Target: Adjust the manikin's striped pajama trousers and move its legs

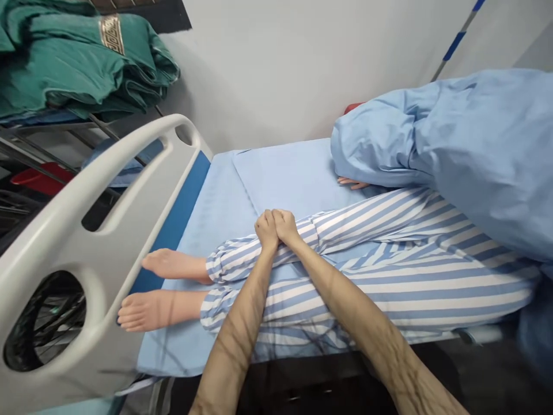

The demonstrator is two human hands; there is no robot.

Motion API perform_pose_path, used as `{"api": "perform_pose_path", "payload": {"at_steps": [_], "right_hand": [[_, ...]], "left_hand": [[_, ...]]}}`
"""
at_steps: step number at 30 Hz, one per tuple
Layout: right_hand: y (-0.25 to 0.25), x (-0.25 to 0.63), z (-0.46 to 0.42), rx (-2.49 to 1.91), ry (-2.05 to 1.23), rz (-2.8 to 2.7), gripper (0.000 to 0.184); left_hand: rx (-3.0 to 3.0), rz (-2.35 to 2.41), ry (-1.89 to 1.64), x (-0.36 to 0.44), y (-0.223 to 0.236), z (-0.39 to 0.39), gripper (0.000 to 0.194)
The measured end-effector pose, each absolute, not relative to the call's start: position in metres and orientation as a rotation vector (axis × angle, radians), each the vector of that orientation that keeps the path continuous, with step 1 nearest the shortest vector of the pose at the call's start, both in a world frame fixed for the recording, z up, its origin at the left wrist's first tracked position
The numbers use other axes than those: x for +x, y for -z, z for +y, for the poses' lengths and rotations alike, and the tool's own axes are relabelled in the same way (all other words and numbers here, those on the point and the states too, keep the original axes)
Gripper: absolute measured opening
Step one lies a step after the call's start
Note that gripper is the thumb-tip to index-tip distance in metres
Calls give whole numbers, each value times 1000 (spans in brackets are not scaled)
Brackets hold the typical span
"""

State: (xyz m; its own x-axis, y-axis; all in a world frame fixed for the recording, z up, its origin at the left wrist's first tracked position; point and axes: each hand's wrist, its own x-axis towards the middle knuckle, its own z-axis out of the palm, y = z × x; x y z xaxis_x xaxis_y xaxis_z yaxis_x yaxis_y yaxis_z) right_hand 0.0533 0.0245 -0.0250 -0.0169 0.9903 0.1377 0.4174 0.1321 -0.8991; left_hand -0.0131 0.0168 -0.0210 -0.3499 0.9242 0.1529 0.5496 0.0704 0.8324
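A figure that looks like a training manikin lies on the bed in blue-and-white striped trousers (389, 288), its bare feet (173, 265) toward the footboard. My left hand (266, 229) and my right hand (284, 225) are side by side, touching, on the far trouser leg (341, 227) below the knee. Both are closed with the fingers curled over its far side; the fingertips are hidden. My forearms cross above the near leg (294, 300). Light blue cloth (475, 150) covers the upper body, and the fingers of one hand (352, 183) show under its edge.
A white bed footboard (125, 167) with cut-out openings stands at the left. Behind it, folded green cloth (86, 63) lies on a metal rack, with a red basin (43, 177) lower down. A light blue sheet (285, 173) covers the mattress against the white wall.
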Motion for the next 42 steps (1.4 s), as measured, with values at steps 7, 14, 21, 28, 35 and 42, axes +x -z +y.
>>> {"api": "perform_pose_path", "payload": {"at_steps": [7,14,21,28,35,42], "right_hand": [[-5,78,8,-1517,-294,-2223,30],[27,92,26,-1523,-636,-1774,39],[30,104,37,-1287,-932,-1411,40],[24,102,33,-1361,-826,-1376,41],[-2,111,19,-1525,-395,-1765,33],[24,113,35,-1731,-512,-1816,43]], "left_hand": [[1699,1947,-1022,-12,26,22,31],[1583,1969,-1120,-1,24,19,46],[1444,1802,-1501,42,-5,27,44],[1238,1838,-1452,41,27,28,36],[1273,1666,-1459,40,36,30,42],[1110,1547,-1689,43,31,26,40]]}}
